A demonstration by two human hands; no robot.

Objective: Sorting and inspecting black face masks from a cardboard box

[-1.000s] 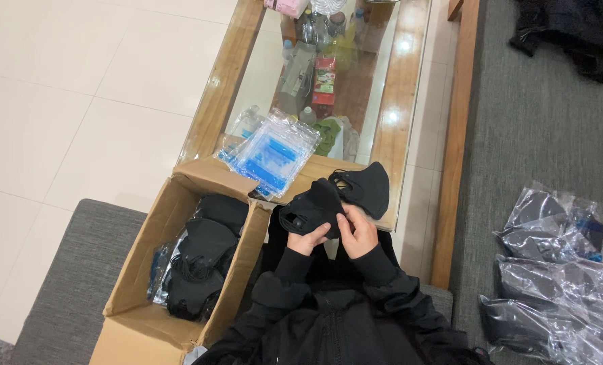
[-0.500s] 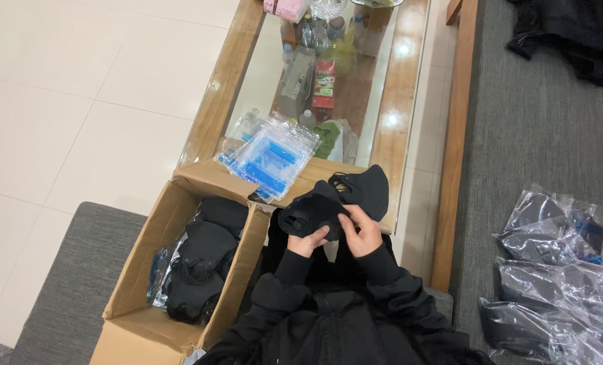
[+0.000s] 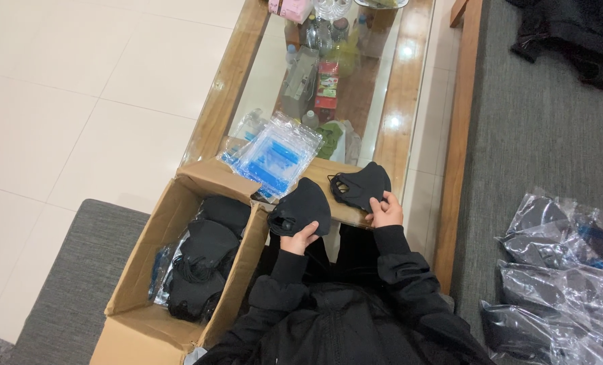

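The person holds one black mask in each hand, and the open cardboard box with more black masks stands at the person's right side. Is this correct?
Not quite. The head view shows the cardboard box at the person's left side, not the right. The rest holds: the left hand holds one black mask and the right hand holds another black mask.

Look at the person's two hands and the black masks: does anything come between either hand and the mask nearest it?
Nothing visible does. The left hand already grips one black mask by its lower edge, and the right hand holds the other black mask at the wooden table edge. The open cardboard box of more masks sits off to the left.
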